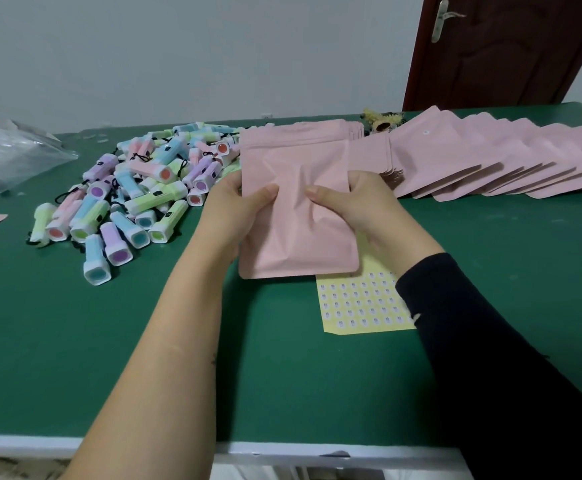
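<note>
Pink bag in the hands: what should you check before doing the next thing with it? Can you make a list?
1. Grip on the pink bag: the left hand and right hand hold its sides, thumbs in front. Ok.
2. Top strip closed: cannot tell.
3. Something inside: the bag is creased and puffy, but nothing shows through. Cannot tell.
4. Sticker on this side: none shows. Not ok.
5. Sticker sheet close by: it lies on the table, partly hidden behind the bag. Ok.
6. More torches ready: a pile lies at the left. Ok.
</note>
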The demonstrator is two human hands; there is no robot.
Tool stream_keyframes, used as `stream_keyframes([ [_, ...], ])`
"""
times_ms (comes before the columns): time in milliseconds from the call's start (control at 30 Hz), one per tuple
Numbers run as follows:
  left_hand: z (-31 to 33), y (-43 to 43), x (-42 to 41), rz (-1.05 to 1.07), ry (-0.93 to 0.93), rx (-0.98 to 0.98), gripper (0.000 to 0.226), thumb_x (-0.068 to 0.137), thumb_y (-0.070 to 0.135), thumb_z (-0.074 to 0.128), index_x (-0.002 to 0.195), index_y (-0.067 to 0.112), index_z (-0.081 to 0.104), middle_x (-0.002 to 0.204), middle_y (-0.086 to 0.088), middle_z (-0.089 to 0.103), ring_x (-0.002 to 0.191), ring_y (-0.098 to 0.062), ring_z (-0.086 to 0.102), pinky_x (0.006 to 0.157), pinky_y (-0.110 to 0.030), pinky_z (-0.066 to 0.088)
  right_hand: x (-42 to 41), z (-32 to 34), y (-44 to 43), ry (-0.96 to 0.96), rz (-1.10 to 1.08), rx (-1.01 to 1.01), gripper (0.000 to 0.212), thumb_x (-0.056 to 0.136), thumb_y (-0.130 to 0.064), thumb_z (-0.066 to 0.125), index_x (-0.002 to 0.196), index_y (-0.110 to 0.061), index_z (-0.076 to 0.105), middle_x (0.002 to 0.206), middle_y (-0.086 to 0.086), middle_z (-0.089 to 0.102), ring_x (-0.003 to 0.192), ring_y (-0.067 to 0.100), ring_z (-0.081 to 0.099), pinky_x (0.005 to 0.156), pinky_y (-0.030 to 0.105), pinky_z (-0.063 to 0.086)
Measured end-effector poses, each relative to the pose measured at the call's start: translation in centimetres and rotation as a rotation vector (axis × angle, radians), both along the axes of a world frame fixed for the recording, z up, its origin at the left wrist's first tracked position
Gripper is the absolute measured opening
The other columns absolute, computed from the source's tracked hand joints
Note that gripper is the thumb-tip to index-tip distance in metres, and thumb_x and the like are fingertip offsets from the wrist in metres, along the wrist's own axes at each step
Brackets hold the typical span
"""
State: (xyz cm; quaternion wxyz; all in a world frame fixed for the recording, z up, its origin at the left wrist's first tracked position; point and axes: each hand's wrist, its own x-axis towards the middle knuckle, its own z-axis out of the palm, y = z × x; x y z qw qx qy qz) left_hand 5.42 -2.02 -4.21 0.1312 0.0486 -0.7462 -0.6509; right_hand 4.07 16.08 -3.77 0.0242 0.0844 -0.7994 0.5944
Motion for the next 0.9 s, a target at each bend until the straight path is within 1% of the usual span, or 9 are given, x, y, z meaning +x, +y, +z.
stream_keyframes([
  [33,-0.1,-0.2,-0.1,0.051,0.018,-0.048,0.025,0.090,0.014,0.068,0.115,0.017,0.066,0.103,0.004,0.073,0.091,-0.014,0.069,0.081,-0.028,0.054,-0.1,0.1,-0.1,-0.001,0.006,0.002,0.044,0.086,-0.033,0.072,0.097,0.008,0.066,0.084,0.021,0.070,0.067,0.019,0.060,0.066,0.037,0.051],
  [133,-0.5,-1.5,-0.4,0.194,0.062,-0.255,0.021,0.089,0.022,0.068,0.109,0.025,0.063,0.092,0.020,0.065,0.083,-0.001,0.062,0.070,-0.020,0.046,-0.5,0.4,1.2,-0.061,0.082,-0.028,0.025,0.095,-0.036,0.059,0.110,-0.018,0.069,0.083,-0.006,0.072,0.066,0.009,0.067,0.063,0.024,0.055],
  [233,-1.1,-2.9,-0.7,0.297,-0.005,-0.467,0.036,0.089,0.028,0.067,0.123,0.016,0.061,0.109,0.005,0.067,0.095,-0.019,0.062,0.076,-0.029,0.041,-0.6,0.5,3.8,-0.059,0.143,0.143,0.013,0.091,-0.036,0.065,0.103,-0.039,0.066,0.097,-0.017,0.073,0.084,-0.001,0.070,0.072,0.020,0.053],
  [400,-1.7,-3.0,-0.9,0.397,-0.139,-0.650,0.064,0.089,0.031,0.068,0.144,0.011,0.042,0.139,-0.012,0.052,0.128,-0.033,0.047,0.101,-0.044,0.041,0.4,-0.9,6.4,-0.194,0.455,0.735,0.066,0.079,-0.047,0.074,0.138,-0.043,0.046,0.145,-0.027,0.041,0.129,-0.007,0.039,0.113,0.027,0.025],
  [500,-0.9,-0.9,0.0,0.221,0.098,-0.696,0.050,0.088,0.030,0.069,0.134,0.019,0.055,0.135,-0.002,0.057,0.128,-0.022,0.048,0.104,-0.035,0.039,0.4,-1.7,6.7,-0.197,0.487,0.856,0.076,0.083,-0.052,0.068,0.148,-0.044,0.028,0.158,-0.025,0.011,0.146,-0.002,0.003,0.122,0.036,0.007],
  [567,-0.5,1.3,0.7,-0.090,0.107,-0.670,0.034,0.085,0.033,0.074,0.117,0.030,0.065,0.124,0.006,0.062,0.118,-0.016,0.053,0.091,-0.024,0.036,0.3,-1.9,7.0,-0.164,0.465,0.833,0.070,0.088,-0.048,0.064,0.148,-0.044,0.029,0.160,-0.021,0.010,0.147,0.000,-0.001,0.122,0.037,0.004],
  [667,-1.0,3.5,0.8,-0.458,-0.021,-0.910,0.042,0.077,0.045,0.078,0.116,0.036,0.064,0.122,0.008,0.062,0.118,-0.020,0.049,0.094,-0.031,0.040,0.1,-2.0,7.5,-0.132,0.420,0.787,0.063,0.090,-0.042,0.064,0.146,-0.043,0.035,0.160,-0.017,0.016,0.149,0.004,-0.001,0.120,0.037,0.005],
  [767,-2.0,4.0,0.5,-0.491,-0.075,-0.989,0.051,0.079,0.045,0.077,0.127,0.032,0.062,0.126,0.007,0.060,0.125,-0.019,0.042,0.106,-0.038,0.037,0.1,-2.0,7.8,-0.089,0.367,0.729,0.049,0.091,-0.032,0.065,0.137,-0.041,0.049,0.157,-0.013,0.028,0.148,0.010,0.014,0.116,0.032,0.015],
  [900,-2.8,4.3,0.2,-0.447,-0.022,-0.877,0.034,0.082,0.036,0.077,0.114,0.027,0.070,0.112,0.006,0.066,0.109,-0.016,0.055,0.095,-0.034,0.045,0.3,-2.1,7.0,0.001,0.246,0.692,0.032,0.091,-0.022,0.064,0.119,-0.039,0.063,0.141,-0.013,0.051,0.133,0.012,0.042,0.111,0.032,0.030],
])
